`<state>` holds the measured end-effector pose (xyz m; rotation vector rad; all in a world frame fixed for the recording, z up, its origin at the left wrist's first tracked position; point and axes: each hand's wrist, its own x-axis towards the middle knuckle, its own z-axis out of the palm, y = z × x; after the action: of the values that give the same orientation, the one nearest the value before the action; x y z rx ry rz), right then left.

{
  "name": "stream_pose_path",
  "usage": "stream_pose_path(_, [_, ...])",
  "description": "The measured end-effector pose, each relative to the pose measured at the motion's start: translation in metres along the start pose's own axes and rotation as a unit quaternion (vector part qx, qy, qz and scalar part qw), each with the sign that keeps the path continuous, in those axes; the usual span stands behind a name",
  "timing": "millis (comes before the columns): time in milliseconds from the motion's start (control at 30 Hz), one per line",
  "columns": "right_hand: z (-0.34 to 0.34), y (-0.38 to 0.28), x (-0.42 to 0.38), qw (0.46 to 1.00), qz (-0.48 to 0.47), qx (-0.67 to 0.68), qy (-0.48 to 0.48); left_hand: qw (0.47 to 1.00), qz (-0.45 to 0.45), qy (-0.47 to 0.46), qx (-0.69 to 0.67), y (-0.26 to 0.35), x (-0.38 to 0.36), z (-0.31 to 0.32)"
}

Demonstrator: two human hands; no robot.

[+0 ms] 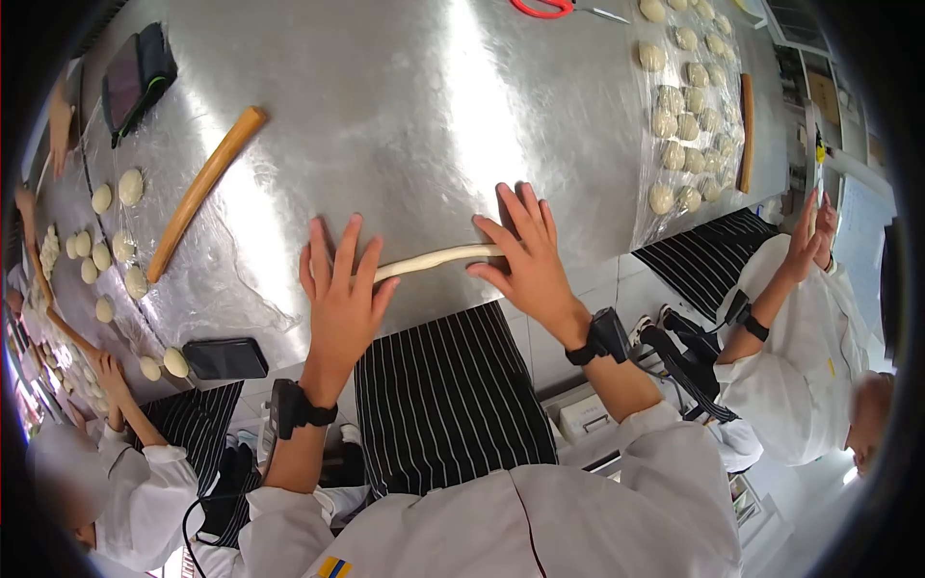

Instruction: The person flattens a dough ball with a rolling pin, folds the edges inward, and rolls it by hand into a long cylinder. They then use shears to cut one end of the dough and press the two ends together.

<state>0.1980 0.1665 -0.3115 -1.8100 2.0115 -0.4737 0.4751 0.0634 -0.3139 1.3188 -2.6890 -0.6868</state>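
A long, thin rope of dough [438,259] lies across the steel table near its front edge. Over its left end rests my left hand [339,279], palm down with the fingers stretched forward and apart. My right hand [525,255] lies flat over the right end, fingers spread. Both ends of the dough are hidden under my hands, while the middle shows between them. To the left of my left hand lies a wooden rolling pin [205,196], and a black phone [225,358] sits by the table edge.
Several dough balls under plastic film [690,106] lie at the right beside another rolling pin [746,135]. Red-handled scissors [545,8] are at the far edge. More dough balls [123,246] and a black pouch [140,82] lie left. Co-workers stand on both sides.
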Motion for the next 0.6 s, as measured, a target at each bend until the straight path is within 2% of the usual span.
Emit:
stream_pose_path(67, [0.001,0.012,0.007,0.998,-0.046,0.031,-0.028,0.996,0.084,0.033,-0.012,-0.011,0.002,0.003])
stream_pose_path(233, [-0.008,0.007,0.017,0.99,-0.114,0.073,-0.032,0.989,0.099,0.046,-0.099,-0.009,-0.003,0.009])
stream_pose_path(300, [-0.01,0.005,0.005,0.989,-0.052,0.127,-0.047,0.984,0.106,0.055,-0.131,-0.007,-0.011,0.006])
stream_pose_path(333, [-0.019,-0.007,0.008,0.989,-0.052,0.127,-0.047,0.98,0.057,0.033,-0.187,-0.004,-0.014,0.0])
stream_pose_path(367, [-0.032,-0.02,0.011,0.963,0.059,0.244,-0.103,0.97,0.007,0.01,-0.242,-0.002,-0.014,-0.008])
stream_pose_path(400, [-0.043,-0.03,0.016,0.907,0.168,0.353,-0.155,0.97,0.006,0.01,-0.242,0.001,-0.01,-0.019])
stream_pose_path(433, [-0.047,-0.032,0.021,0.908,0.167,0.353,-0.155,0.95,-0.023,-0.042,-0.307,0.004,-0.004,-0.036])
stream_pose_path(467, [-0.05,-0.03,0.029,0.902,0.127,0.365,-0.189,0.923,-0.053,-0.093,-0.369,0.006,0.001,-0.051])
stream_pose_path(500, [-0.052,-0.028,0.037,0.895,0.086,0.377,-0.223,0.924,-0.052,-0.091,-0.368,0.005,0.007,-0.065])
stream_pose_path(567, [-0.054,-0.029,0.051,0.904,0.059,0.366,-0.211,0.937,-0.027,-0.164,-0.306,-0.003,0.017,-0.083])
stream_pose_path(600, [-0.055,-0.03,0.059,0.912,0.035,0.355,-0.2,0.939,-0.029,-0.161,-0.304,-0.009,0.02,-0.083])
